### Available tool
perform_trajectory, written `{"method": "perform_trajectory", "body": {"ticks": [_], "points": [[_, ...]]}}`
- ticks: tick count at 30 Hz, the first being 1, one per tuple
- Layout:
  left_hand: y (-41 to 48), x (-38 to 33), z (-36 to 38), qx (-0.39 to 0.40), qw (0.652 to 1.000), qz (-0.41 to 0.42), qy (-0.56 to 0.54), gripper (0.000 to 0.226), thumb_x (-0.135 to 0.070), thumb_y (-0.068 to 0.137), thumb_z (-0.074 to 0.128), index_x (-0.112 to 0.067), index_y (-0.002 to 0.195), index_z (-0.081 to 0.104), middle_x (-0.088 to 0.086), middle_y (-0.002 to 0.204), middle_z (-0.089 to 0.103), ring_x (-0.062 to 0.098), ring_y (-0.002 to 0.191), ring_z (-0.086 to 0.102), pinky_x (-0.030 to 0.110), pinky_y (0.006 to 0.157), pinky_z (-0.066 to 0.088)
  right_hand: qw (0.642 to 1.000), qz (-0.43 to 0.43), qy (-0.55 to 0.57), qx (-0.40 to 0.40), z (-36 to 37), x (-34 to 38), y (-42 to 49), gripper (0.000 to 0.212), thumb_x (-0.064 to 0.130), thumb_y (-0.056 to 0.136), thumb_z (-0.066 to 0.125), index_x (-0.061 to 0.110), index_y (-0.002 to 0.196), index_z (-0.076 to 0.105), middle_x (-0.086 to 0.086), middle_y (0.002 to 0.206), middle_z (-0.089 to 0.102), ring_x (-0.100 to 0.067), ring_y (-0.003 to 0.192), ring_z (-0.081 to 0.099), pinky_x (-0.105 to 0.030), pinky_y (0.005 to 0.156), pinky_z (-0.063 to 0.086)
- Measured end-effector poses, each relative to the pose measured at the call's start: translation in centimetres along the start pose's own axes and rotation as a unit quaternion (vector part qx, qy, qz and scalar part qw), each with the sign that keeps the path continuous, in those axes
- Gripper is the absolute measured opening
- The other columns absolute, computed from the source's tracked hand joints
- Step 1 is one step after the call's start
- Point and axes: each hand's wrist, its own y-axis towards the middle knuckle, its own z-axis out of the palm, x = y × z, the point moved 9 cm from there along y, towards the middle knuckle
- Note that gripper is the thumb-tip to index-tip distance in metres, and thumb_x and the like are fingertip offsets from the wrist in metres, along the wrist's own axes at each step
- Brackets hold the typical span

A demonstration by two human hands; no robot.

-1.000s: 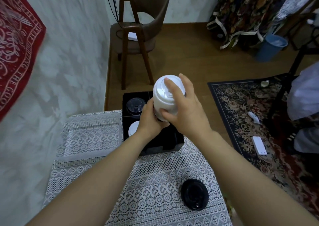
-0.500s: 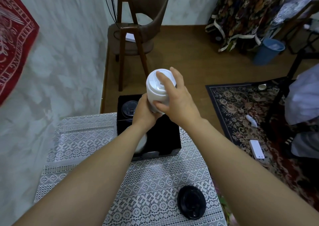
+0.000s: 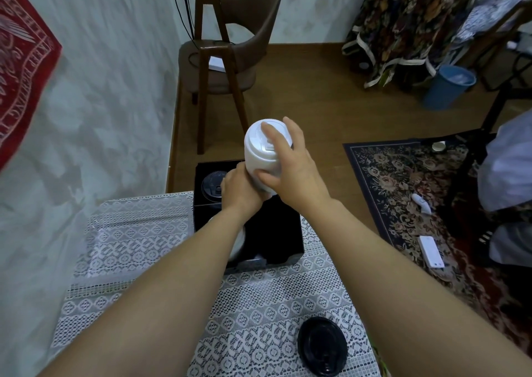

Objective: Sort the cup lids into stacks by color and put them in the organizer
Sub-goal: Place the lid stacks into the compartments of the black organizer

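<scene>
Both my hands hold a tall stack of white cup lids (image 3: 260, 153) above the black organizer (image 3: 285, 232) at the far edge of the table. My right hand (image 3: 290, 169) wraps the stack's side, its forefinger lying across the top lid. My left hand (image 3: 240, 188) grips the stack's bottom from the left. A stack of black lids (image 3: 211, 185) sits in the organizer's far left compartment. A white lid (image 3: 239, 242) shows in a near compartment, mostly hidden by my left forearm. One black lid (image 3: 322, 345) lies loose on the lace tablecloth near my right forearm.
The table with its lace tablecloth (image 3: 138, 247) stands against a marbled wall on the left. A brown chair (image 3: 230, 59) stands behind the table. A patterned rug (image 3: 408, 204) with small white items lies on the floor at right; a blue bin (image 3: 449, 87) is further back.
The view shifted a little; the white stack stays in both hands over the organizer, its position relative to the organizer roughly unchanged.
</scene>
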Motion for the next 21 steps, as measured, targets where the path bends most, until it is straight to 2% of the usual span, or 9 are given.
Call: {"method": "perform_trajectory", "body": {"ticks": [7,12,16,21], "points": [[1.2,0.6,1.3,0.039,0.999,-0.02,-0.033,0.063,-0.023,0.062,0.08,-0.012,0.118,0.053,0.011,0.114,0.061,0.029,0.105,0.059,0.044,0.092,0.05,0.999,0.03,0.005,0.011,0.2,-1.0,0.5,0.079,0.024,0.084,0.073,0.025,0.15,0.03,-0.007,0.16,0.007,-0.035,0.136,0.034,-0.04,0.102,0.04],[0.7,1.0,1.6,0.056,0.991,-0.064,-0.1,0.063,-0.038,0.039,0.068,-0.024,0.1,0.059,0.002,0.113,0.062,0.024,0.098,0.062,0.045,0.084,0.056,0.998,0.049,0.006,0.033,1.1,-1.9,0.3,0.077,0.025,0.085,0.072,0.026,0.15,0.03,-0.005,0.161,0.006,-0.033,0.137,0.032,-0.038,0.105,0.038],[0.5,1.1,1.9,0.072,0.994,-0.043,-0.064,0.063,-0.035,0.044,0.071,-0.027,0.105,0.059,0.003,0.121,0.058,0.022,0.105,0.059,0.044,0.089,0.053,0.997,0.065,0.018,0.026,1.5,-2.4,0.2,0.077,0.025,0.086,0.072,0.028,0.15,0.03,-0.004,0.161,0.006,-0.033,0.137,0.033,-0.038,0.104,0.038],[0.2,0.6,1.3,0.055,0.995,-0.025,-0.077,0.062,-0.027,0.052,0.078,-0.02,0.112,0.06,0.006,0.121,0.06,0.023,0.107,0.059,0.043,0.091,0.052,0.996,0.076,0.024,0.026,1.8,-2.9,0.4,0.076,0.027,0.086,0.071,0.029,0.15,0.03,-0.003,0.16,0.006,-0.032,0.137,0.033,-0.036,0.105,0.036]]}}
